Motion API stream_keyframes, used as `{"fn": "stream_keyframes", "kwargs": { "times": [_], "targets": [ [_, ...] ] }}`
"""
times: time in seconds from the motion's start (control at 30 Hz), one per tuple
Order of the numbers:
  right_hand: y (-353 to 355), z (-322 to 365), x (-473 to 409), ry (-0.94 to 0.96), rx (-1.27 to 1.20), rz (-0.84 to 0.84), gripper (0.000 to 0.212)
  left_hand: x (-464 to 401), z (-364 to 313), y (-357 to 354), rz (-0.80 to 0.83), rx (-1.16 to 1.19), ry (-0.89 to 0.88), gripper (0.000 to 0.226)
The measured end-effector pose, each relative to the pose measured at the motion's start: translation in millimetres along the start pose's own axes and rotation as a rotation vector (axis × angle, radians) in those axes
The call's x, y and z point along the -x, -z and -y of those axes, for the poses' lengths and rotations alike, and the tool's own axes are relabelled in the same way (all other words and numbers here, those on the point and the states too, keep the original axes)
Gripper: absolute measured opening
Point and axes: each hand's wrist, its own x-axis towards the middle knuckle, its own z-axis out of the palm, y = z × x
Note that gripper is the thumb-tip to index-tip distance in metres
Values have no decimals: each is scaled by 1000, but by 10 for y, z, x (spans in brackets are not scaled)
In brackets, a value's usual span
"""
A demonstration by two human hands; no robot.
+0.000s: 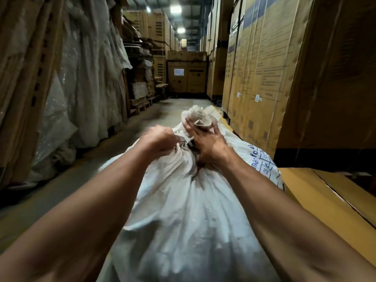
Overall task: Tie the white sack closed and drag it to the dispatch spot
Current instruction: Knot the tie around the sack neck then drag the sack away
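A large white woven sack (pixel 183 210) lies along the floor in front of me, with blue print on its right side. Its neck is gathered into a bunch, and the loose mouth (pixel 200 116) flares out beyond that. My left hand (pixel 160 140) is closed on the gathered neck from the left. My right hand (pixel 207 142) rests on the neck from the right, fingers spread over the cloth. A dark tie (pixel 190 145) shows between the two hands; whether it is knotted I cannot tell. The picture is blurred around the hands.
I am in a narrow warehouse aisle with a grey concrete floor (pixel 175 106). Tall cardboard cartons (pixel 264 74) stand close on the right, and a flat yellow carton (pixel 329 202) lies beside the sack. Hanging plastic sheets (pixel 87 68) and pallets line the left. Cartons (pixel 187 72) block the far end.
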Motion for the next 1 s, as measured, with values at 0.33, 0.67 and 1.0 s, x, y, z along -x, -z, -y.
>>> {"fn": "stream_keyframes", "kwargs": {
  "times": [0.33,0.67,1.0],
  "targets": [
    [20,-333,124,80,-36,-156,83,104,3,156,440,703,-103,16],
    [521,-466,166,-60,-688,-250,35,-72,68,-48,38,287,-133,63],
    [766,-79,76,-364,-571,322,25,-201,48,-321,48,136,-238,91]
  ]
}}
